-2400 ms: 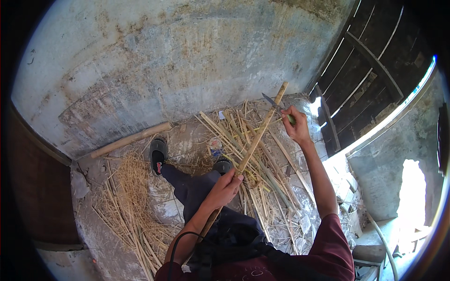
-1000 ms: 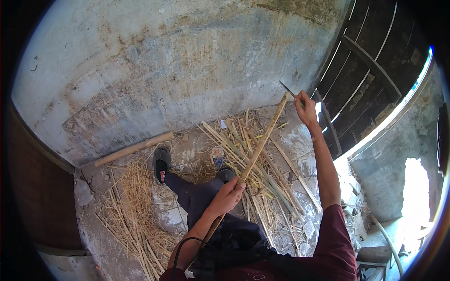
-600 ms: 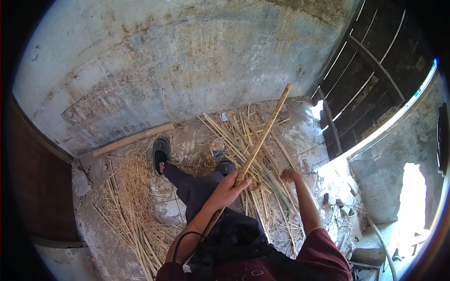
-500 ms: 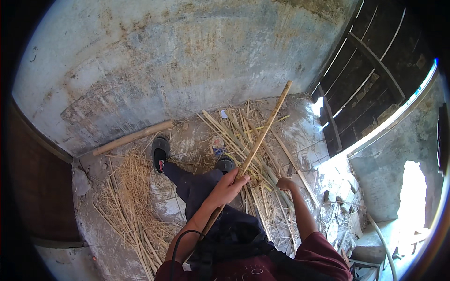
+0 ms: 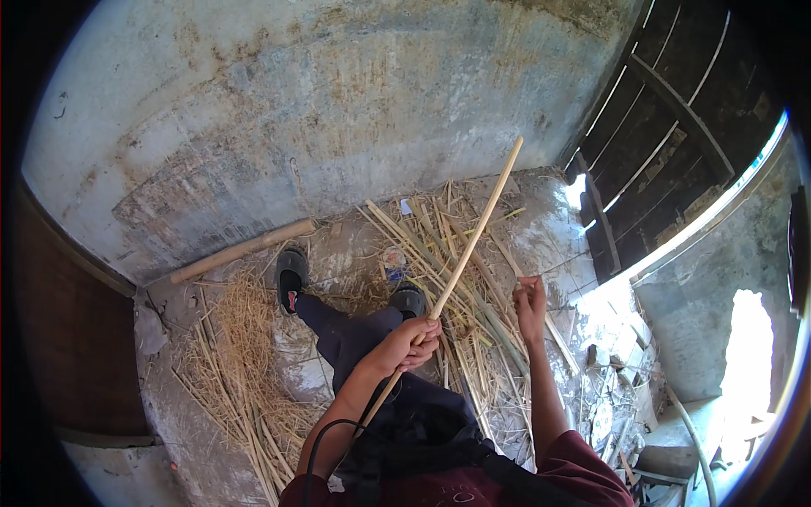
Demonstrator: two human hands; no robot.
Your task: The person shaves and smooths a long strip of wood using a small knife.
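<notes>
My left hand (image 5: 404, 346) is closed round a long, pale bamboo stick (image 5: 476, 232). The stick slants from beside my left forearm up and away to the right, its far end pointing at the wall. Off to the right of the stick, apart from it, is my right hand (image 5: 530, 311). Its fingers are bent and pinched together, and whatever they may hold is too small to make out. Beneath both hands lies a loose pile of split bamboo strips (image 5: 422, 241) on the floor.
A heap of straw-like shavings (image 5: 241, 325) with long thin strips lies left of my feet. A bamboo pole (image 5: 241, 251) rests along the foot of the stained wall (image 5: 338, 101). Rubble (image 5: 623, 359) is at the right, below dark wooden boards (image 5: 667, 152).
My right hand has moved forward and slightly right, its wrist now raised. The stick has turned in my left hand, showing a paler face, and my left fingers now wrap round it.
</notes>
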